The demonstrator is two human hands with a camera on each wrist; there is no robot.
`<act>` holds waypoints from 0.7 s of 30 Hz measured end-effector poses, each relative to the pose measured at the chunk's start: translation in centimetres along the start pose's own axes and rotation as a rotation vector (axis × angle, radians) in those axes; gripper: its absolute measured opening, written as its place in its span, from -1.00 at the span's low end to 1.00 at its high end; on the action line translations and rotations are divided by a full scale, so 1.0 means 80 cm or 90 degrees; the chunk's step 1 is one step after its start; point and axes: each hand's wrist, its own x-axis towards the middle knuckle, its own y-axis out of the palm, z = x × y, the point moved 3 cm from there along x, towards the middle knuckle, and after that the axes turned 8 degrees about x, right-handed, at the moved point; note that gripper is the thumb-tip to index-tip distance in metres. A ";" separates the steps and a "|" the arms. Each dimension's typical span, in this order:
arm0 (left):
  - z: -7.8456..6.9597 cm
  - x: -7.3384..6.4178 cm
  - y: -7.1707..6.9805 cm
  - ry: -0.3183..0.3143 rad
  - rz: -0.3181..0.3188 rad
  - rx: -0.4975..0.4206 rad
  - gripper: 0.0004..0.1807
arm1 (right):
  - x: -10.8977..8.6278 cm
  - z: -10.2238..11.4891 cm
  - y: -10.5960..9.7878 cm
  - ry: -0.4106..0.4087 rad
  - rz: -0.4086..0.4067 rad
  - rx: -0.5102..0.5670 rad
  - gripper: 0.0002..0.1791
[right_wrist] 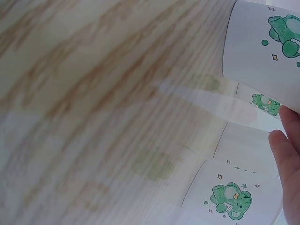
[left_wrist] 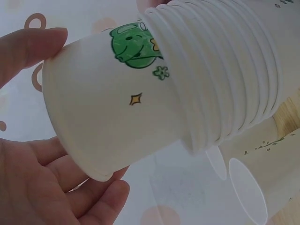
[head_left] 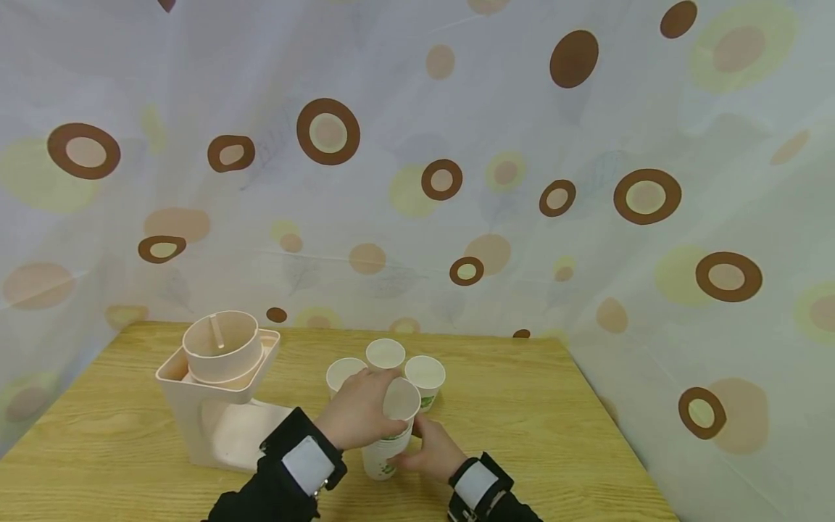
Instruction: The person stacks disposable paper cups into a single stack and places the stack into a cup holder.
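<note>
Gripping a white, green-printed paper-cup stack (left_wrist: 187, 89), the left hand (head_left: 357, 413) is pinching the top rim, the right hand (head_left: 435, 451) lower; light, crushable walls are probably favouring rims.

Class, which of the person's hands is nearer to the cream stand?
Left. The left hand, atop the cup stack, is right of the cream stand; the right hand is farther right, lower on the stack.

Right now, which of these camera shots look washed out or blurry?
Head view: fairly even light, nothing badly blurred; left wrist: the patterned backdrop looks pale and hazy, though the green print on the cup stack reads clearly; right wrist: a whitish sheen washes over the table, its wood grain soft and smeared.
</note>
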 end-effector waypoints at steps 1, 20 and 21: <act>0.000 0.000 0.000 0.000 0.002 -0.004 -0.36 | 0.000 -0.001 0.000 0.000 0.000 0.001 -0.28; 0.007 0.000 0.005 0.007 0.033 -0.013 -0.28 | 0.001 -0.003 0.001 0.014 0.000 0.013 -0.29; 0.007 0.001 0.006 0.007 0.033 -0.013 -0.28 | 0.001 -0.003 0.001 0.014 0.000 0.012 -0.29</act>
